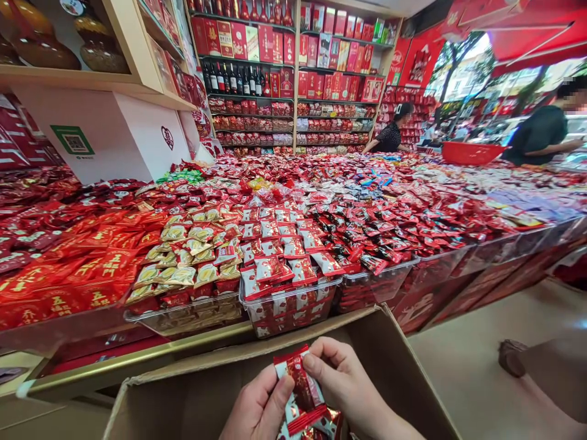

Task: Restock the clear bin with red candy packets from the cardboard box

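Red fills the shop: tall shelves of boxes and bottles line the back wall, and a long worktop runs across the middle, heaped with wrapped packets in red, gold and white. Close to the viewer stands an open cardboard box, its near part cut off by the bottom edge. Just beyond the box's far wall is a clear plastic tub of red-and-white packets, piled above its rim in rough rows. Over the box are the person's two bare hands. The left hand is closed on the left side of one small packet, thumb laid flat on its front; the right hand pinches its upper right corner between thumb and finger. That foil packet, red and white with crimped ends, sits tilted between them, above similar packets lower in the frame; whether it touches those is hard to tell. For good handling, the pinch seems best kept to edges and crimped ends, since thin wrapping probably creases under a hard squeeze. Light, matched pressure from both thumbs should keep the printed front flat and readable, and staying over the box would make a slip harmless.
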The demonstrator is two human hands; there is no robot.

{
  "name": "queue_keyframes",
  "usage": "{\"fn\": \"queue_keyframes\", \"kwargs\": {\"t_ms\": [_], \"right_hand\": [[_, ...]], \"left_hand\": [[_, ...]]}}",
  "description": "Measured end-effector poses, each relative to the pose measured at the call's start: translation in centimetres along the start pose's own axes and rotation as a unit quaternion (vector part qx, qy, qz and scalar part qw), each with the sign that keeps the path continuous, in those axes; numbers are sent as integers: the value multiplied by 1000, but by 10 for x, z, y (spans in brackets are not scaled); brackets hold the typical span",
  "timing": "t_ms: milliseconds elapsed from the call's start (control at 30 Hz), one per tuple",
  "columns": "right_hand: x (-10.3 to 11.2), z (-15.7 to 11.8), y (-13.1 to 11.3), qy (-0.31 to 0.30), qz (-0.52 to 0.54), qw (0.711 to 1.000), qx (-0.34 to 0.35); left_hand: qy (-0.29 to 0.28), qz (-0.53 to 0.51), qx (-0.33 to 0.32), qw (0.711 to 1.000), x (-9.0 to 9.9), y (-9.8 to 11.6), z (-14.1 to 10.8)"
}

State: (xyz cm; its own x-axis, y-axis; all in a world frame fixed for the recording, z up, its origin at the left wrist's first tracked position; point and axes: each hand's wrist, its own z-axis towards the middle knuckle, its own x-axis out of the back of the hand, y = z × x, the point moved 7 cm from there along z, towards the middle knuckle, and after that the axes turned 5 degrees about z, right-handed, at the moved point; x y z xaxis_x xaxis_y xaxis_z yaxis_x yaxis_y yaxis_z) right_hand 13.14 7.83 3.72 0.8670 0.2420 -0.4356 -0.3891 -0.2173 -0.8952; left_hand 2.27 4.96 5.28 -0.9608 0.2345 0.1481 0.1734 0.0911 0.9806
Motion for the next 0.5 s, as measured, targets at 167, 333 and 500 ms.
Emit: {"fn": "queue_keyframes", "kwargs": {"t_ms": [167, 333, 500], "right_hand": [[-5, 2, 0, -17, 36, 999, -7], [-7, 2, 0, -34, 97, 995, -9], [-2, 4, 3, 3, 122, 992, -12]], "left_hand": [[-4, -39, 23, 999, -2, -6, -1], [5, -141, 55, 988, -3, -12, 0], [2, -223, 92, 970, -7, -10, -1]]}}
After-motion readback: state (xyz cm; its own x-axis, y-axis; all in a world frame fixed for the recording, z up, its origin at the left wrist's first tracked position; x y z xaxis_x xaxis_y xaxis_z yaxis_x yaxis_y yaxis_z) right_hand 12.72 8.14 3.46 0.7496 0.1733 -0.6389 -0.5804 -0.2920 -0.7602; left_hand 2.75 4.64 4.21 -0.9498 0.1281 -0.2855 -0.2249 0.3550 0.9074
